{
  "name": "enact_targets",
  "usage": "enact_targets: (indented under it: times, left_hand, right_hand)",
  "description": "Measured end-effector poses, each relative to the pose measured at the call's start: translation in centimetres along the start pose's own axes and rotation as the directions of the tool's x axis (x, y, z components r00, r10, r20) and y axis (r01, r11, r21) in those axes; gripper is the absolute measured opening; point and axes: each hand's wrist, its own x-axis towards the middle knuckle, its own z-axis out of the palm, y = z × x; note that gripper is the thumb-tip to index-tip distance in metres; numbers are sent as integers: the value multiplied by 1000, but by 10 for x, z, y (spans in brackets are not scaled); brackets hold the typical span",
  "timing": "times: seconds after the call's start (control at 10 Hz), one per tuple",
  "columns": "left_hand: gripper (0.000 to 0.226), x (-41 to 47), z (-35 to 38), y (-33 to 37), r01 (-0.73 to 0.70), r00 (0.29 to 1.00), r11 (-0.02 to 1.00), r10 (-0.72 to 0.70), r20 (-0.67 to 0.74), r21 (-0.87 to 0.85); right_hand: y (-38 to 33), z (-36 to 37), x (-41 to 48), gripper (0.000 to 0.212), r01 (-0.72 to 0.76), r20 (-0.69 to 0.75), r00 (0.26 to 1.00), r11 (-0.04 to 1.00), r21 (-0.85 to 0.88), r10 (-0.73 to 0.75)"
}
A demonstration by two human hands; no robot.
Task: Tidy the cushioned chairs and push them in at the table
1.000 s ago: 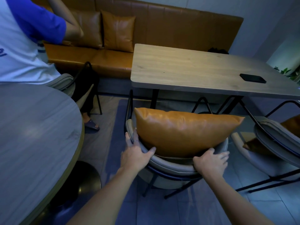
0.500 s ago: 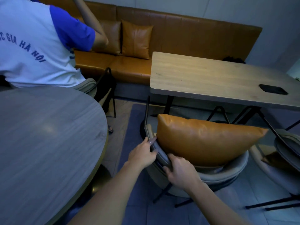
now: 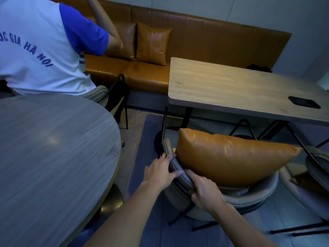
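A grey cushioned chair point(image 3: 249, 198) with black metal legs stands at the near edge of the rectangular wooden table point(image 3: 231, 86). An orange leather cushion point(image 3: 231, 157) leans upright against its backrest. My left hand point(image 3: 161, 171) lies on the left end of the backrest rim, fingers spread along it. Just to its right, my right hand point(image 3: 203, 190) grips the same rim, fingers curled over the top beside the cushion's lower left corner. A second grey chair point(image 3: 313, 175) stands at the right edge, with part of an orange cushion point(image 3: 302, 180) on its seat.
A round grey table point(image 3: 44, 157) fills the left. A person in a white and blue shirt point(image 3: 41, 50) sits beyond it. An orange sofa point(image 3: 195, 43) with cushions runs along the back wall. A black phone point(image 3: 304, 102) lies on the wooden table.
My right hand has slid from the right side of the backrest to the left end, next to my left hand. The view has shifted left, so the chair now sits further right.
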Motion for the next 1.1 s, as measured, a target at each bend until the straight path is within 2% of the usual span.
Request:
enact_targets:
  times: [0.4, 0.8, 0.9, 1.0, 1.1]
  left_hand:
    - [67, 1, 5, 10, 10, 999, 998, -7, 37, -70]
    - [70, -2, 5, 16, 37, 998, 997, -34, 45, -61]
    - [71, -10, 6, 20, 39, 999, 999, -39, 19, -35]
    - [59, -18, -4, 36, 53, 997, 994, -57, 46, 91]
    - [37, -29, -21, 65, 13, 987, 973, -50, 154, 229]
  right_hand:
    - [18, -5, 3, 69, 72, 6, 997, 997, 29, -72]
    - [21, 3, 7, 57, 58, 13, 998, 989, -137, -57]
    - [21, -9, -4, 52, 64, -55, 996, 988, -138, -72]
    - [28, -35, -18, 52, 34, -209, 976, 993, -117, -58]
    - [40, -67, -27, 52, -65, -285, 957, 996, -54, 47]
